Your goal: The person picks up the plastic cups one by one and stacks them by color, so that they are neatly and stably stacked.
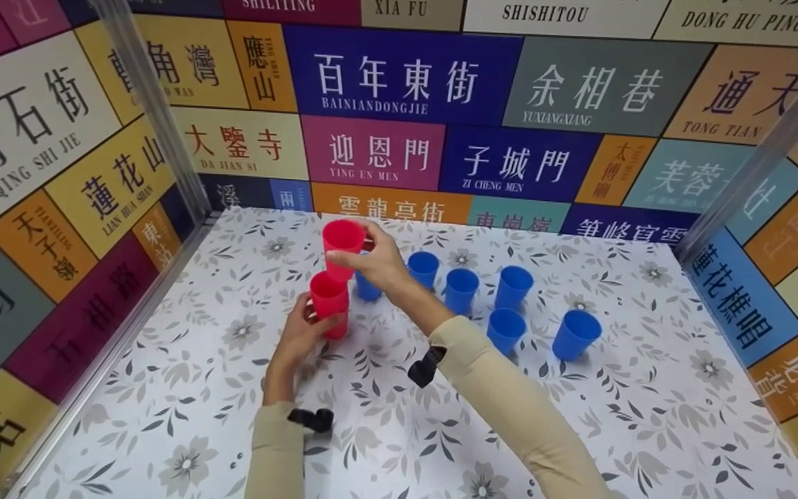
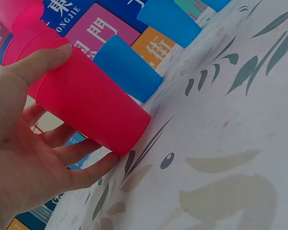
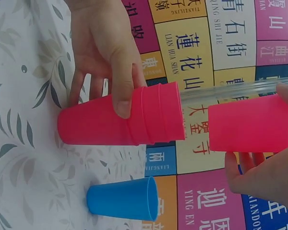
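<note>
My left hand [image 1: 298,331] grips a stack of nested red plastic cups [image 1: 328,299], thumb on the near side and fingers round the back. The stack stands upright on the table, and several rims show near its top in the right wrist view. Just above, my right hand [image 1: 384,262] holds a single red cup [image 1: 342,238] by its side, mouth up. A gap separates this cup's base from the top rim of the stack [image 3: 156,115] in the right wrist view. Beside the stack stands a blue cup [image 3: 122,198].
Several more blue cups stand upright, mouths up, to the right, among them one at the far right [image 1: 576,335] and one at the back [image 1: 515,285]. A flower-patterned cover [image 1: 191,423] lies over the table. Walls with street-name panels [image 1: 399,76] enclose the back and sides.
</note>
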The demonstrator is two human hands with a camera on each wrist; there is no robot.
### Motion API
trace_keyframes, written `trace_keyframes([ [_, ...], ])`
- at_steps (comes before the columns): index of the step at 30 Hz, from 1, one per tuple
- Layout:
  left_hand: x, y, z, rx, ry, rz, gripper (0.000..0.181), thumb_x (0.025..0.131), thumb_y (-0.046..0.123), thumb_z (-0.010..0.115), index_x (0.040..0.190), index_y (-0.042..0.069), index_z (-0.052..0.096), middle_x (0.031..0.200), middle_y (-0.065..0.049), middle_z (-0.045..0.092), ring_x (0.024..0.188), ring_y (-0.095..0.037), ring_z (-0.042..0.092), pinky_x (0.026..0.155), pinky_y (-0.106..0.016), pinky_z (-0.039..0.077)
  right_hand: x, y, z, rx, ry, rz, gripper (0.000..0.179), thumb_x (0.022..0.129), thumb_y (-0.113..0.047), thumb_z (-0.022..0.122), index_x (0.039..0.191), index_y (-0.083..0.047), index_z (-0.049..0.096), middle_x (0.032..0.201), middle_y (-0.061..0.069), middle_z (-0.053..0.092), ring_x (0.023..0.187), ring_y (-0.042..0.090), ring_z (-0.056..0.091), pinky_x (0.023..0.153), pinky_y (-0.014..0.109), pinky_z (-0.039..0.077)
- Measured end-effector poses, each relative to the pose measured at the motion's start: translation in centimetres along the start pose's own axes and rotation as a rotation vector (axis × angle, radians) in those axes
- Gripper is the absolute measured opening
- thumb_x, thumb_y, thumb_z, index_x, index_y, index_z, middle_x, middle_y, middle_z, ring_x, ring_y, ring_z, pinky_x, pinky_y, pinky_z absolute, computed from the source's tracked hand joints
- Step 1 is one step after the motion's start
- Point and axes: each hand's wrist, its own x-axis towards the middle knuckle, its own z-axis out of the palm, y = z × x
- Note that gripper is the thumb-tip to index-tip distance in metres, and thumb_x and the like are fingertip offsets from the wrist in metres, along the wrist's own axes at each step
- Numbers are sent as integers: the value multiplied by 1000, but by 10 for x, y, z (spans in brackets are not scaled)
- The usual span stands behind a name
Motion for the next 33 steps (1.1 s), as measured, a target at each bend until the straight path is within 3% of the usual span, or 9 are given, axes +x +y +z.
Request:
trace_keyframes([
  [7,1,-2,2,25,5,-13,62,87,3,70,142,4,41,141,-25,54,131,-41,55,108,-49,46,0,6,9,-15,-32,-2,70,80,-27,83,142,-17,53,130,8,62,118,23,56,90,32,53],
  [15,0,0,3,35,-4,-18,63,88,6,71,143,8,41,144,-22,53,133,-39,54,110,-50,45,-1,17,15,7,-12,33,71,79,-25,85,142,-16,53,132,7,62,119,22,55,96,35,53],
  [21,-4,8,1,34,-5,-36,64,88,10,73,143,8,41,141,-22,55,128,-36,57,101,-41,51,-3,23,19,8,-30,0,70,81,-21,82,144,-14,52,141,11,58,130,28,54,105,39,51],
  [28,-1,2,-1,32,4,-30,66,87,16,76,143,11,42,139,-20,57,125,-33,58,98,-40,53,-9,18,10,41,-42,-14,67,84,-19,80,144,-12,52,146,12,55,137,31,51,107,41,50],
  [33,-1,3,-1,42,3,-50,72,86,20,78,147,11,40,144,-20,54,130,-34,55,106,-46,49,-20,14,-5,49,-46,-78,63,86,-16,78,143,-9,53,146,12,56,136,28,52,107,40,51],
])
